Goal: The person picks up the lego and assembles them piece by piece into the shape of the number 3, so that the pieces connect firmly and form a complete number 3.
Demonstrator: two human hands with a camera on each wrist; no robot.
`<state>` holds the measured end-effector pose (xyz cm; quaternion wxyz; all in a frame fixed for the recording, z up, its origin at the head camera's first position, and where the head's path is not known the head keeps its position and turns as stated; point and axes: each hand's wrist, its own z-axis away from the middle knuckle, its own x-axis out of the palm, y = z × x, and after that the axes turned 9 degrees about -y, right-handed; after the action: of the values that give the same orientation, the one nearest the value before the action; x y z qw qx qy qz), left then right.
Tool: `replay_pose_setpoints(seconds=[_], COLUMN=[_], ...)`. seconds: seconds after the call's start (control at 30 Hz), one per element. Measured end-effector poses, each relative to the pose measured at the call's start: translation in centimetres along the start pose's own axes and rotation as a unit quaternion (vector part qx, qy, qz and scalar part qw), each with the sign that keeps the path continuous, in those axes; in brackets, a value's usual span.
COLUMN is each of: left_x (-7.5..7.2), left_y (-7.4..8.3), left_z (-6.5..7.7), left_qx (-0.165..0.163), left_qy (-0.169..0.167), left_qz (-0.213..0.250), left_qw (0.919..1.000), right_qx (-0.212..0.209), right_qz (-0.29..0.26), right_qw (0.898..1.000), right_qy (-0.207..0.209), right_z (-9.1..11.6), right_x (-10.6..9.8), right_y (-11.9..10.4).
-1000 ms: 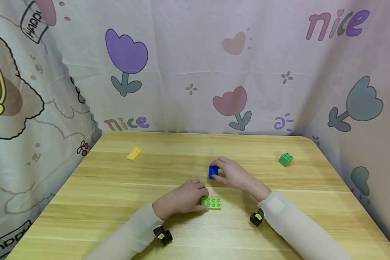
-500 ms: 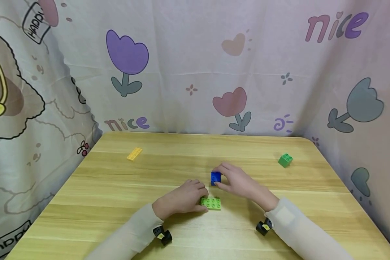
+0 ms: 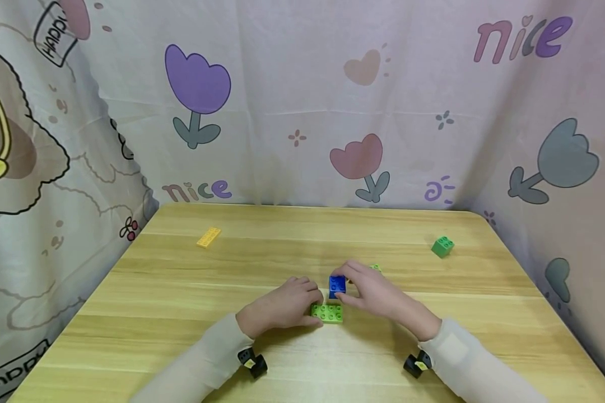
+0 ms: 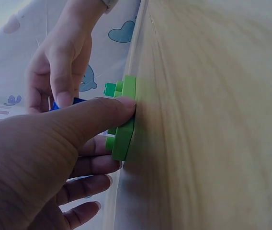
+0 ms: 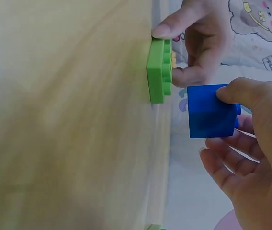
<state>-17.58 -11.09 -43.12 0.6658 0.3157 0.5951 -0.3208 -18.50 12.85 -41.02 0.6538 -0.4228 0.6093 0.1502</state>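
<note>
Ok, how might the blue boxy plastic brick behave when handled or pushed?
Probably stiff: the blue boxy plastic brick shows straight edges. Likely light, being small beside the right hand whose grip holds it aloft. Its flat faces suggest sliding rather than rolling.
</note>
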Motion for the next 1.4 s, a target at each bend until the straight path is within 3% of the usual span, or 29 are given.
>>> replay_pose_setpoints(seconds=[0.6,1.4], left_x=[-0.2,-0.1], left_y=[0.2,0.2], left_z=[0.0,-0.2], left_qx=[0.000,-0.011], left_qy=[0.004,-0.003], left_qz=[0.002,0.017], left_qw=[1.0000,0.9998], right_qx=[-0.014,-0.035], right_qz=[-0.050,-0.024], right_qw=[0.998,0.999], right_qy=[-0.033,-0.025], right_z=[1.3,1.9], right_x=[0.7,1.2], right_y=[-0.3,-0.7])
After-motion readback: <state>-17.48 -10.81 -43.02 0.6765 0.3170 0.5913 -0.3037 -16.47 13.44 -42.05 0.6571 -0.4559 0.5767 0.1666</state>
